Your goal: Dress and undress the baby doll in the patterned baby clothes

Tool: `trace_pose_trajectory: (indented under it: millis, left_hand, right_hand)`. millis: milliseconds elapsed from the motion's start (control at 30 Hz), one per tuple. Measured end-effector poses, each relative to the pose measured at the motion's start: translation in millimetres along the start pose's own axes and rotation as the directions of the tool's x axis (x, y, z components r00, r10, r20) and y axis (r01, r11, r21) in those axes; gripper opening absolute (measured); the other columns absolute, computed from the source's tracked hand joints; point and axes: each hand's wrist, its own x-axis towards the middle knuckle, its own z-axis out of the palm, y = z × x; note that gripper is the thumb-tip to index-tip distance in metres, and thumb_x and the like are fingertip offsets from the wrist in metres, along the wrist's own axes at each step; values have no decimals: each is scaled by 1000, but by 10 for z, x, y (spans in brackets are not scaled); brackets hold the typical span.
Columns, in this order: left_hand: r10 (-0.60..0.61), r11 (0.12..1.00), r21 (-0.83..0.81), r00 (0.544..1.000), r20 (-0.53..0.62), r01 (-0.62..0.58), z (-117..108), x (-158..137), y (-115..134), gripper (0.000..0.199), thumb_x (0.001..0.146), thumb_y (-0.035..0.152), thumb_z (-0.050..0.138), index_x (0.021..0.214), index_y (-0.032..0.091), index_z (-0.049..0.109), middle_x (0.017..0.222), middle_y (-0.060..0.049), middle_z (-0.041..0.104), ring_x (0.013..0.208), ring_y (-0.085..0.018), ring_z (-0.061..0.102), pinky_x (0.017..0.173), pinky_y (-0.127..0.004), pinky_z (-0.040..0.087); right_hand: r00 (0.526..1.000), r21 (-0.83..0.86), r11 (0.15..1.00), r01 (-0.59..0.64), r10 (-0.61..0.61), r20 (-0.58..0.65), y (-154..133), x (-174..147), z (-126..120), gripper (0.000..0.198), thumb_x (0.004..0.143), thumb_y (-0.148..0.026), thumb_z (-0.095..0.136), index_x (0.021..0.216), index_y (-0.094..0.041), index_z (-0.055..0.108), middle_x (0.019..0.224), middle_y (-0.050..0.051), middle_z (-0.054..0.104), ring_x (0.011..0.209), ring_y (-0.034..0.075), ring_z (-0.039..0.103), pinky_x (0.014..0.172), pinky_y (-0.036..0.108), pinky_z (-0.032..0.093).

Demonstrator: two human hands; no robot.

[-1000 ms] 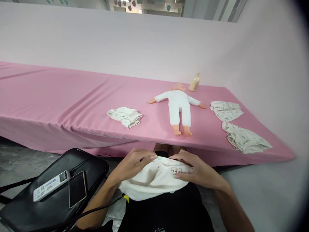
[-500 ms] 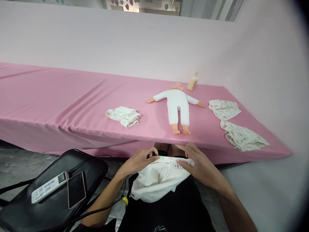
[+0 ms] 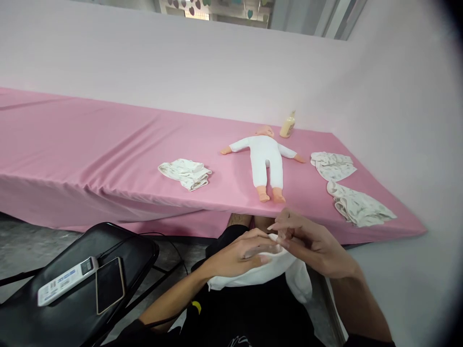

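A white baby garment [image 3: 249, 274] lies bunched over my lap, one part hanging down at the right. My left hand [image 3: 242, 253] rests across its upper edge, fingers reaching to the right and thumb lower, holding the fabric. At that same edge, the thumb and fingers of my right hand [image 3: 311, 243] pinch the cloth. Both hands' fingertips nearly meet there and partly hide the edge. Beyond them, a baby doll [image 3: 266, 156] in a white suit lies on its back on the pink-covered table [image 3: 119, 140], feet towards me.
A folded patterned garment [image 3: 185, 173] lies left of the doll. Two more patterned garments, one farther [image 3: 333, 165] and one nearer [image 3: 361, 206], lie at the right. A pump bottle [image 3: 288, 125] stands behind. On the black chair [image 3: 133, 246] are a white device [image 3: 67, 282] and a phone [image 3: 110, 285].
Both hands have shifted right and come together at the garment's edge. The garment has turned, so its printed label no longer shows and a part now hangs at the right.
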Motion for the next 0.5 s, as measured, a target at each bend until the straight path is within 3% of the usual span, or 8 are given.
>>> trace_pose_trajectory:
  millis: [67,133,233,333,433,500]
  left_hand:
    - [2,989,-148,1000,2,-1,14,54,-28,48,103,52,36,124,23,67,138,-8,56,131,-19,50,116,-35,34]
    - [-41,960,-275,999,25,46,33,95,-62,52,104,53,30,118,21,68,133,-8,60,127,-19,53,114,-36,36]
    - [-95,945,-301,987,128,130,40,111,-98,41,98,53,50,112,19,67,114,-7,67,108,-18,61,101,-34,46]
    - [-72,976,-188,981,178,106,-33,67,-74,36,91,51,60,93,15,66,95,-6,65,92,-17,59,85,-30,48]
    - [-64,998,16,997,32,64,-216,-23,41,38,92,49,60,77,14,61,84,-4,59,82,-15,55,77,-28,45]
    - [-88,990,99,990,-107,99,-380,-112,154,38,93,48,60,75,14,59,88,-5,60,83,-14,55,76,-27,45]
  right_hand:
    - [1000,4,1000,12,-12,20,-15,-11,-20,33,100,-24,51,131,-33,59,93,3,49,80,14,51,65,26,45]
    - [1000,-1,1000,22,-22,17,-33,-18,-38,34,100,-22,51,130,-35,59,92,3,49,80,14,50,63,26,43]
    - [1000,-12,1000,27,-27,-4,-65,-19,-63,35,100,-20,50,130,-35,58,90,3,49,79,15,49,60,26,41]
    - [999,-33,999,-10,8,-52,-87,-17,-89,31,100,-22,50,128,-34,59,92,3,49,78,14,49,60,25,41]
    - [992,-84,990,-112,106,-75,-75,-16,-116,29,100,-28,51,129,-33,58,93,2,49,73,13,46,59,25,41]
    - [980,-144,970,-197,193,-42,-55,-15,-135,31,99,-33,53,131,-32,56,94,2,51,74,13,47,61,25,43]
